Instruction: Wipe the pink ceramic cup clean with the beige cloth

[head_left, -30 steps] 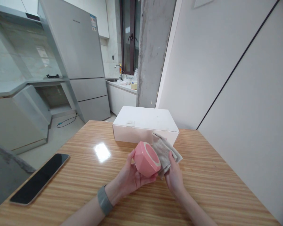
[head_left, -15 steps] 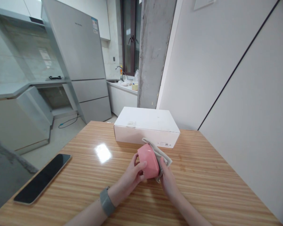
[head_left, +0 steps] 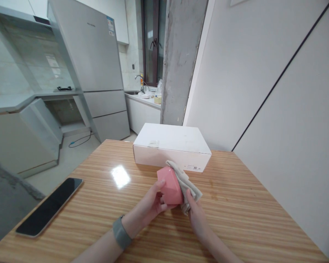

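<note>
My left hand (head_left: 153, 201) grips a pink, smooth-sided object (head_left: 170, 185) that looks like a small bowl or cup tipped on its side, thumb on its outer face and fingers beneath. Pressed against the right side of the pink object is a folded grey-beige cloth (head_left: 185, 182). My right hand (head_left: 194, 208) is closed on that cloth, with the thumb on top and the other fingers largely hidden behind it. Both hands are just above the wooden table (head_left: 104, 219), in front of a white box.
The closed white box (head_left: 171, 140) stands at the table's far edge, right behind the cloth. A dark-screened phone (head_left: 50, 208) lies at the left edge. A white wall (head_left: 285, 128) rises on the right. Beyond the table are a fridge (head_left: 90, 54) and a sink counter (head_left: 142, 109).
My left hand has shifted its hold and turned the pink object slightly, moving it a little left. The cloth has shifted on its right side, and more of it shows above my right hand.
</note>
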Motion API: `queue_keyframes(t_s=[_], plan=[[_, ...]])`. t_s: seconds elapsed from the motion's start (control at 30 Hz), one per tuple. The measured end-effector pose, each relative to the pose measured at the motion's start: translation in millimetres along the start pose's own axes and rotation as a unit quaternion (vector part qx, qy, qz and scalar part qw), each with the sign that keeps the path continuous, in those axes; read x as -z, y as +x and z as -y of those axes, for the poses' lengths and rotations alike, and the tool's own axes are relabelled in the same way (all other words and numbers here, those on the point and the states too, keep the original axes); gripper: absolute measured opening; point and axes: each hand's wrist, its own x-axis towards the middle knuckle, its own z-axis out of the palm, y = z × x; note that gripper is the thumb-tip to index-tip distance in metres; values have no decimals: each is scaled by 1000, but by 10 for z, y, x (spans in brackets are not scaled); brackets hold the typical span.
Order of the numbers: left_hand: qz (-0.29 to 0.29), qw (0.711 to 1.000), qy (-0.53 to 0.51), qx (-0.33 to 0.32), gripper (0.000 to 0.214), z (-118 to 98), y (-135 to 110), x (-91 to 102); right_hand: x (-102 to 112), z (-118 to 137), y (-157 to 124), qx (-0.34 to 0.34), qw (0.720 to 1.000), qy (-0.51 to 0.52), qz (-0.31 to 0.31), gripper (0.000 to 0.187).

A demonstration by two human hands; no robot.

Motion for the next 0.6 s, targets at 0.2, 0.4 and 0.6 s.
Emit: queue_keyframes(t_s=[0.2,0.4,0.6], plan=[[-1,1000,10,-21,51,15,-22,-31,20,13,-40,-11,1000,-24,4,46],[-53,988,75,-126,79,88,2,-52,-80,105,9,-31,999,10,-12,50],[-21,991,55,-120,71,25,20,-24,-110,292,25,-47,996,73,-2,46]])
